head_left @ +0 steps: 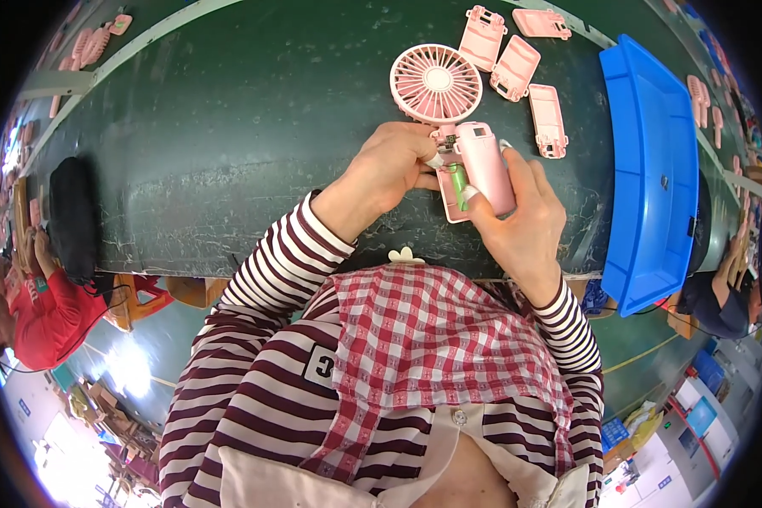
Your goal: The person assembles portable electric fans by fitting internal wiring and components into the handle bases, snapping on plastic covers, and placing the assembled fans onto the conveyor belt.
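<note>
A pink handheld fan (436,80) with a round slatted grille lies over the dark green table, its handle pointing toward me. The handle is open and a green battery (458,184) shows inside, with a small circuit part near the neck. My left hand (388,165) grips the open handle from the left, thumb at its edge. In my right hand (521,212) is a pink handle cover (486,165), held beside the handle's right edge, fingers wrapped around its far side and thumb near the battery. White coverings sit on some fingertips.
Several loose pink handle shells, among them one shell (549,121), lie beyond my right hand. A blue plastic bin (652,182) stands at the right. A black object (74,218) rests at the table's left end. Other people sit at both sides, one in a red top (55,322).
</note>
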